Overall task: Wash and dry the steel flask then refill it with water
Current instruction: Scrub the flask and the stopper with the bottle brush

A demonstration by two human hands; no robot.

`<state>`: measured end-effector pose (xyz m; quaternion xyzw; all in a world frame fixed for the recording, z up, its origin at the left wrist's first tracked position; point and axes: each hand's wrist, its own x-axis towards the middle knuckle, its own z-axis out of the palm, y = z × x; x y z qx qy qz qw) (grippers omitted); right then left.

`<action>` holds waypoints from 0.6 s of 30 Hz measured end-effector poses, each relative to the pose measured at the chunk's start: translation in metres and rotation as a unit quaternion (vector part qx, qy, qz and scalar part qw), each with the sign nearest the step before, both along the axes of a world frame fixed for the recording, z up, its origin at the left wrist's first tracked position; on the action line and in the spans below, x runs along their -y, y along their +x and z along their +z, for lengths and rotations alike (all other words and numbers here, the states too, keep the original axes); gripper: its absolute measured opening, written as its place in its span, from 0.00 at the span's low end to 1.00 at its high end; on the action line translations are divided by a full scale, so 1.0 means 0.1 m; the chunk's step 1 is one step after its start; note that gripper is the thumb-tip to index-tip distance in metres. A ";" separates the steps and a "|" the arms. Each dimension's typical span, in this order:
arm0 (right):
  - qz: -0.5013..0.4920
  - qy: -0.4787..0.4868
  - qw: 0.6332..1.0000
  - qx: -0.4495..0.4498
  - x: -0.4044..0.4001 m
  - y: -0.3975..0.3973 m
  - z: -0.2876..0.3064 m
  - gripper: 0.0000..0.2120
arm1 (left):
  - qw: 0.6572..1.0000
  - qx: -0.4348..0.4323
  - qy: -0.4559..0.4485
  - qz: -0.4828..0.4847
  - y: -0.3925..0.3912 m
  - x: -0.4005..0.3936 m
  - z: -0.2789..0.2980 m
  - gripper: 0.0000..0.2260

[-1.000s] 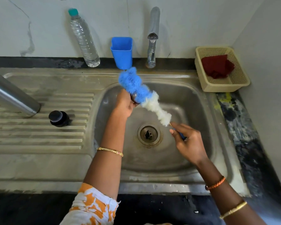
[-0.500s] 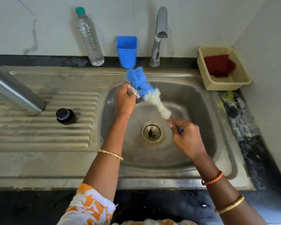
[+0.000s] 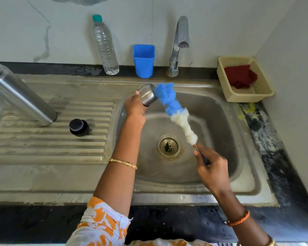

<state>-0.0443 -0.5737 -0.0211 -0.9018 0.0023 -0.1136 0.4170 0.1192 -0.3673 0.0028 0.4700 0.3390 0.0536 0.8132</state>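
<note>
The left hand (image 3: 134, 110) grips a small steel cup-shaped flask cap (image 3: 148, 94) above the far-left rim of the stainless steel sink basin (image 3: 219, 110), fingers curled round its body, with its mouth turned down and to the right. The right hand (image 3: 212, 167) pinches the thin handle of a long bottle brush with a blue and white fluffy head (image 3: 174, 110) between thumb and fingertips, over the round drain (image 3: 169, 146). The brush slants up and left, and its blue tip touches the cap at its mouth.

The tall steel flask body (image 3: 23, 98) stands on the ribbed drainboard (image 3: 50, 144) at the left, well apart from the hands, its top cut off by the frame edge. A round black stopper (image 3: 78, 127) sits on the drainboard just beside the flask's base.

Against the wall behind the sink stand a clear plastic water bottle with a green cap (image 3: 105, 47), a blue square plastic cup (image 3: 144, 60) and a chrome tap (image 3: 179, 47). On the dark counter (image 3: 267, 132) at the right, a beige perforated plastic basket (image 3: 256, 93) holds a crumpled dark red cloth (image 3: 240, 76).
</note>
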 end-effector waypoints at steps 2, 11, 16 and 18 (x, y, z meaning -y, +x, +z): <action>0.011 -0.006 1.000 0.007 -0.05 -0.03 0.00 0.11 | 1.000 0.002 -0.024 -0.017 -0.04 -0.01 -0.01 0.08; 0.033 -0.002 0.999 0.024 -0.20 0.17 0.13 0.13 | 0.992 0.013 -0.122 -0.019 -0.22 0.01 0.21 0.15; 0.019 0.027 0.999 0.002 -0.23 0.17 0.11 0.13 | 0.994 0.000 -0.081 -0.069 -0.29 0.00 0.20 0.12; 0.008 0.038 0.999 0.004 -0.24 0.35 0.18 0.13 | 0.994 0.009 -0.052 -0.092 -0.32 0.11 0.16 0.08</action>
